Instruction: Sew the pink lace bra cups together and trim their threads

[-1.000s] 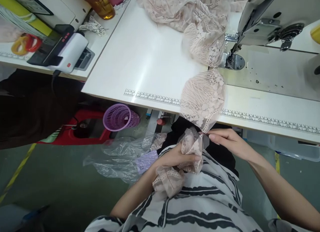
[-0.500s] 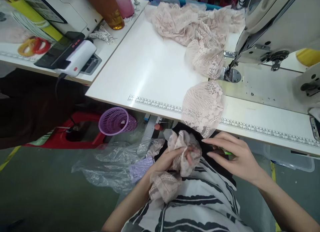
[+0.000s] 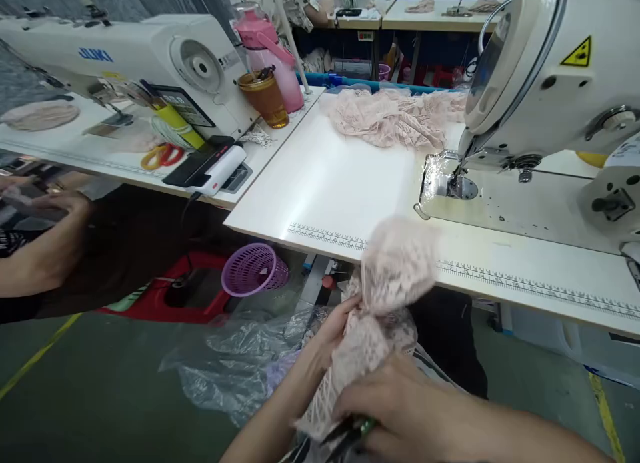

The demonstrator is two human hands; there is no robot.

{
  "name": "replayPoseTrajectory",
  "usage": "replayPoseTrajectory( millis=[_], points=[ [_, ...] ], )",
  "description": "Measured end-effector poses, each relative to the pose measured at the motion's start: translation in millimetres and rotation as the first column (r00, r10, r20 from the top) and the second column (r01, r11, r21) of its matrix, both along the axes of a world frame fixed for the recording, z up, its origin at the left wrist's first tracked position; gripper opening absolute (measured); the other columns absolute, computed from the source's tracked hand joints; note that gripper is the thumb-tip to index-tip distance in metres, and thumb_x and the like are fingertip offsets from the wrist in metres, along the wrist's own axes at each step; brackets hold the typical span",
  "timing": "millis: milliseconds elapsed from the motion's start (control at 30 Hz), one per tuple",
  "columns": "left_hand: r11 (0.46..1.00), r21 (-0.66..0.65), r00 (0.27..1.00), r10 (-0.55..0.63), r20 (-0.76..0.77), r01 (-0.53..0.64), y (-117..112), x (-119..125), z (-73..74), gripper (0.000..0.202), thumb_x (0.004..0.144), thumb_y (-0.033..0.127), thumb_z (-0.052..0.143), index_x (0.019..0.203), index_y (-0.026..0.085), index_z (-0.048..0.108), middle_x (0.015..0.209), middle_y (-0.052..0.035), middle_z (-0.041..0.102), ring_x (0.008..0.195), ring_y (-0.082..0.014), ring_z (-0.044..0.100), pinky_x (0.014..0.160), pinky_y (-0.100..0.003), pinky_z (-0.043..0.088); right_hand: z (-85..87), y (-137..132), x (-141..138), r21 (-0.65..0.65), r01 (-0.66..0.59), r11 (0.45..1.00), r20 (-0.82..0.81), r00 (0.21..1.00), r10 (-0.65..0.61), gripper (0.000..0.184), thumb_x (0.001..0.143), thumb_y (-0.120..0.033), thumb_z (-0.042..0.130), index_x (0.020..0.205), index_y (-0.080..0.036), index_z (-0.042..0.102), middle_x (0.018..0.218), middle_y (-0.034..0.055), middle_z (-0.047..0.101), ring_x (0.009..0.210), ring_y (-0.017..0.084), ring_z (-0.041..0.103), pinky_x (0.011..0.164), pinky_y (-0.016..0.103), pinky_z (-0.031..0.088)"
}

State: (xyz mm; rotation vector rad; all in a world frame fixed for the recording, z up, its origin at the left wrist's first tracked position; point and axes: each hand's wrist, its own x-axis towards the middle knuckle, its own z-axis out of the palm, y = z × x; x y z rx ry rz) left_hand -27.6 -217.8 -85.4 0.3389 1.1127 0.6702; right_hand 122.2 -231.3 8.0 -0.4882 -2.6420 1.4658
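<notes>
Half a second ago, lace lay beside the presser foot and draped over the surface (image 3: 345, 176)'s front edge; now that spot shows bare metal, and we have the pink lace (image 3: 397, 263) bunched at that edge and over our lap. Our left hand (image 3: 336, 326) pinches it mid-length; our right hand (image 3: 395, 396), blurred, grips dark snips (image 3: 345, 435) against its lower end. The work seems to have shifted from machine to hands.
</notes>
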Motion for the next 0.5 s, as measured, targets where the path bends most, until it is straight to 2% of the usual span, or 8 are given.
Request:
replayPoseTrajectory(
  millis=[67, 100, 167, 233, 267, 333, 400, 500],
  points=[
    [0.999, -0.023, 0.998, -0.043, 0.042, 0.044, 2.3, 4.9, -0.7, 0.051, 0.093, 0.056, 0.047, 0.081, 0.011, 0.068, 0.073, -0.0057, 0.071, 0.072, -0.0163, 0.070, 0.079, -0.034, 0.056, -6.4, -14.9, -7.1, -0.246, -0.045, 0.968, 0.029, 0.998, 0.053, 0.033, 0.080, -0.014, 0.059, 0.111, -0.020, 0.068, 0.102, 0.0018, 0.074, 0.092, 0.012, 0.069, 0.079, 0.018, 0.045],
    [0.998, -0.030, 0.996, -0.050, 0.077, 0.052, 2.7, 8.0, -0.3, 0.046, 0.092, 0.053, 0.051, 0.084, 0.011, 0.069, 0.076, -0.0087, 0.073, 0.078, -0.0188, 0.071, 0.081, -0.035, 0.055, -9.8, -19.8, -9.7, -0.324, -0.038, 0.945, 0.039, 0.998, 0.053, 0.033, 0.081, -0.014, 0.059, 0.112, -0.019, 0.068, 0.105, 0.0034, 0.073, 0.095, 0.013, 0.068, 0.081, 0.018, 0.045],
    [0.995, -0.028, 0.985, -0.087, 0.152, 0.093, 3.0, 14.5, 3.1, 0.040, 0.087, 0.048, 0.059, 0.089, 0.010, 0.071, 0.085, -0.0122, 0.074, 0.089, -0.0246, 0.071, 0.088, -0.036, 0.053, -14.6, -25.0, -11.5, -0.392, 0.005, 0.920, 0.055, 0.998, 0.018, 0.035, 0.080, -0.014, 0.058, 0.114, -0.019, 0.068, 0.109, 0.0048, 0.072, 0.099, 0.016, 0.067, 0.085, 0.020, 0.045],
    [0.994, 0.060, 0.967, -0.099, 0.233, 0.087, 3.2, 18.0, 10.1, 0.033, 0.085, 0.041, 0.063, 0.096, 0.010, 0.070, 0.099, -0.0138, 0.074, 0.102, -0.0269, 0.068, 0.096, -0.037, 0.049, -13.9, -25.3, -7.8, -0.432, 0.040, 0.901, 0.057, 0.998, -0.018, 0.035, 0.080, -0.014, 0.057, 0.113, -0.019, 0.068, 0.107, 0.0048, 0.072, 0.096, 0.017, 0.068, 0.083, 0.023, 0.047],
    [0.991, 0.129, 0.962, -0.078, 0.261, 0.045, 3.4, 17.6, 14.9, 0.030, 0.086, 0.037, 0.063, 0.098, 0.011, 0.069, 0.106, -0.0137, 0.072, 0.108, -0.0270, 0.066, 0.100, -0.037, 0.047, -11.2, -23.8, -4.2, -0.451, 0.057, 0.890, 0.040, 0.998, -0.044, 0.034, 0.080, -0.013, 0.057, 0.112, -0.019, 0.068, 0.105, 0.0047, 0.073, 0.092, 0.017, 0.068, 0.080, 0.023, 0.048],
    [0.960, 0.262, 0.956, 0.020, 0.292, -0.100, 3.3, 11.7, 26.1, 0.023, 0.089, 0.034, 0.060, 0.094, 0.013, 0.069, 0.110, -0.0124, 0.072, 0.112, -0.0260, 0.064, 0.105, -0.038, 0.043, -2.6, -17.8, 5.4, -0.488, 0.139, 0.862, -0.030, 0.984, -0.176, 0.029, 0.080, -0.013, 0.058, 0.107, -0.019, 0.068, 0.098, 0.0035, 0.073, 0.084, 0.015, 0.068, 0.073, 0.022, 0.048],
    [0.919, 0.335, 0.949, 0.109, 0.295, -0.210, 0.7, 1.2, 37.0, 0.022, 0.091, 0.035, 0.057, 0.089, 0.015, 0.068, 0.107, -0.0105, 0.072, 0.110, -0.0258, 0.064, 0.105, -0.040, 0.043, 7.1, -7.8, 14.8, -0.505, 0.290, 0.813, -0.106, 0.914, -0.392, 0.022, 0.081, -0.013, 0.058, 0.099, -0.020, 0.068, 0.087, 0.0002, 0.072, 0.073, 0.012, 0.065, 0.065, 0.020, 0.048],
    [0.904, 0.392, 0.971, 0.091, 0.221, -0.174, -8.4, -12.8, 46.4, 0.024, 0.085, 0.037, 0.065, 0.096, 0.017, 0.070, 0.111, -0.0098, 0.071, 0.110, -0.0279, 0.064, 0.102, -0.042, 0.046, 17.8, 13.0, 23.0, -0.409, 0.548, 0.729, -0.206, 0.724, -0.659, 0.011, 0.084, -0.014, 0.059, 0.088, -0.022, 0.066, 0.079, -0.0024, 0.069, 0.068, 0.010, 0.063, 0.058, 0.018, 0.047]
  ],
)
